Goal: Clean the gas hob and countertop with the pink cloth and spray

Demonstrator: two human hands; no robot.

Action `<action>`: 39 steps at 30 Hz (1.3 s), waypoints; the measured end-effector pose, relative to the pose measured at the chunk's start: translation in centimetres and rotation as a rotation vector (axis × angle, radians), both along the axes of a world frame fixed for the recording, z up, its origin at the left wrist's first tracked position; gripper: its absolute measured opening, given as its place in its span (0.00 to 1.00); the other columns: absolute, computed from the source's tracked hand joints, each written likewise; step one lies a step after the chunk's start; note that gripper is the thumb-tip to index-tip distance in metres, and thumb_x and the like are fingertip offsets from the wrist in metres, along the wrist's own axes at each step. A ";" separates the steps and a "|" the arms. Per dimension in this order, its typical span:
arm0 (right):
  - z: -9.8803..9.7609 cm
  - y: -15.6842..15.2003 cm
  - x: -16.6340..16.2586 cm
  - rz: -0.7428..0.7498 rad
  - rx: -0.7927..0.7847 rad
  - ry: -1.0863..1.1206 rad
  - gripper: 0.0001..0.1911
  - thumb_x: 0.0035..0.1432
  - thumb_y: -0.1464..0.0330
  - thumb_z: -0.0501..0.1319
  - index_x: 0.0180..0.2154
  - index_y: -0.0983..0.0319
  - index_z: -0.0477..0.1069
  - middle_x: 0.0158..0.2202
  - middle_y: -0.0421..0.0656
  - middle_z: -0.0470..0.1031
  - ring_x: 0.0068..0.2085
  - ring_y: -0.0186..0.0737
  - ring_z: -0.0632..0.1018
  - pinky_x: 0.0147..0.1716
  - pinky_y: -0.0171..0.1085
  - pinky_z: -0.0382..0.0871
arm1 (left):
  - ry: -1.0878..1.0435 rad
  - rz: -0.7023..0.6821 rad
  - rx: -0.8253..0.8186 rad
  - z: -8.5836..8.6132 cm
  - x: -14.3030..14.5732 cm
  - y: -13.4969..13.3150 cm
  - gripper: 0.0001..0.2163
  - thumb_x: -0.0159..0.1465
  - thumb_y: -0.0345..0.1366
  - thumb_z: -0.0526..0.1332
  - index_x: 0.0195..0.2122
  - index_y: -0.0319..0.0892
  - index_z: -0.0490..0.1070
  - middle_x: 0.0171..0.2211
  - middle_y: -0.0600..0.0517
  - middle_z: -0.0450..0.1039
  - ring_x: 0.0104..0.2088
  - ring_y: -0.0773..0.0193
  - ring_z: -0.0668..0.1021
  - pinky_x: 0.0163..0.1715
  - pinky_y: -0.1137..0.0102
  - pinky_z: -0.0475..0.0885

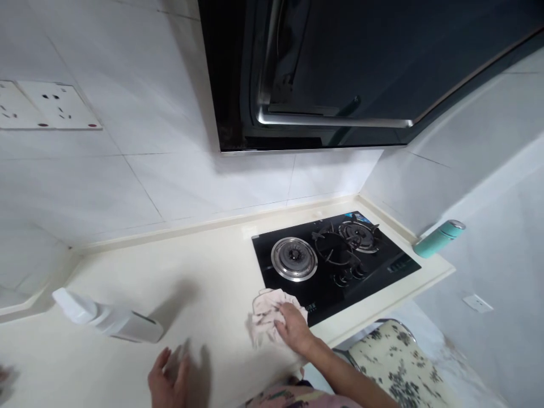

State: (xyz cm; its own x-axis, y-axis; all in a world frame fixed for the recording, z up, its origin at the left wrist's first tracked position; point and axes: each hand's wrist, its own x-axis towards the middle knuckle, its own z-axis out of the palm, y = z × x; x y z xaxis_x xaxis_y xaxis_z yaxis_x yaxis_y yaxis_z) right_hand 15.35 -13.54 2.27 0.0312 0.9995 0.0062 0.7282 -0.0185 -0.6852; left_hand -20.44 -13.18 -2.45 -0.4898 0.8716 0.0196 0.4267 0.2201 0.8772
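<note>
My right hand [294, 330] is closed on a crumpled pale pink cloth [268, 310], pressing it to the worktop at the near left corner of a black glass gas hob [272, 249]. Part of the cloth overlaps the hob's edge. My left hand [168, 381] is low in the view, fingers apart and holding nothing, over the cream worktop [204, 266]. Just beyond it stands a white spray bottle [127, 324], which is not being touched. The left burner [294, 259] shows no pan support. A black pan support [335, 249] sits in the hob's middle, beside the right burner [359, 235].
A dark range hood [361, 68] hangs low over the hob. At the worktop's right end stands a teal flask [440, 239]. Below the front edge is a chair with a floral seat [395, 357]. Wall sockets [59, 106] are at upper left.
</note>
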 end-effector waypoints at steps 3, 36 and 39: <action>0.9 -0.2 1.5 -0.097 0.011 0.077 0.11 0.66 0.64 0.56 0.45 0.60 0.73 0.40 0.46 0.79 0.41 0.46 0.80 0.46 0.44 0.76 | -0.046 -0.097 -0.016 0.3 1.7 -0.6 0.31 0.56 0.61 0.60 0.54 0.46 0.67 0.59 0.40 0.72 0.62 0.38 0.74 0.62 0.44 0.71; 7.1 5.9 27.1 0.149 -0.116 0.563 0.35 0.50 0.69 0.60 0.62 0.55 0.69 0.57 0.46 0.79 0.54 0.48 0.80 0.56 0.48 0.73 | 0.667 0.018 -0.240 2.0 18.6 6.9 0.25 0.70 0.51 0.48 0.54 0.42 0.75 0.61 0.36 0.72 0.65 0.39 0.70 0.62 0.40 0.64; 11.3 9.3 34.8 0.101 -0.102 0.444 0.27 0.56 0.62 0.60 0.57 0.58 0.74 0.52 0.47 0.82 0.49 0.48 0.81 0.51 0.46 0.75 | 0.717 0.024 -0.287 2.1 19.3 6.7 0.24 0.72 0.49 0.47 0.56 0.42 0.74 0.61 0.36 0.71 0.65 0.42 0.70 0.63 0.43 0.63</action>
